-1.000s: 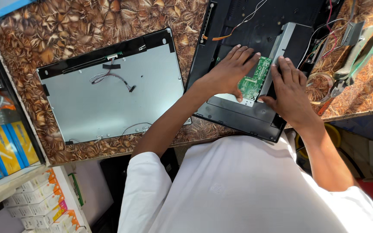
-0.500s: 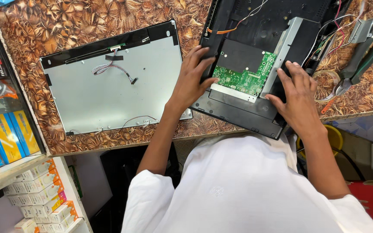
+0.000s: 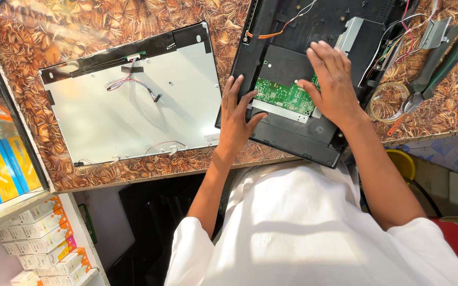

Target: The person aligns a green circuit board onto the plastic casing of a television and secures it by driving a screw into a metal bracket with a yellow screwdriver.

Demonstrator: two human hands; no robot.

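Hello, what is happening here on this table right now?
A person in a white shirt works on an opened black monitor casing. The left hand lies flat on its edge, the right hand presses on the green circuit board inside. A bare display panel lies face down beside it, and pliers and a tape roll sit at the right.

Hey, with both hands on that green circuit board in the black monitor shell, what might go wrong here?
1. The right hand lies flat on the green circuit board; bare skin and pressure may harm its parts.
2. The red and white wires run close beside that hand and might snag.
3. The black plastic monitor shell overhangs the edge of the brown patterned counter; pushing with the left hand might tip it.
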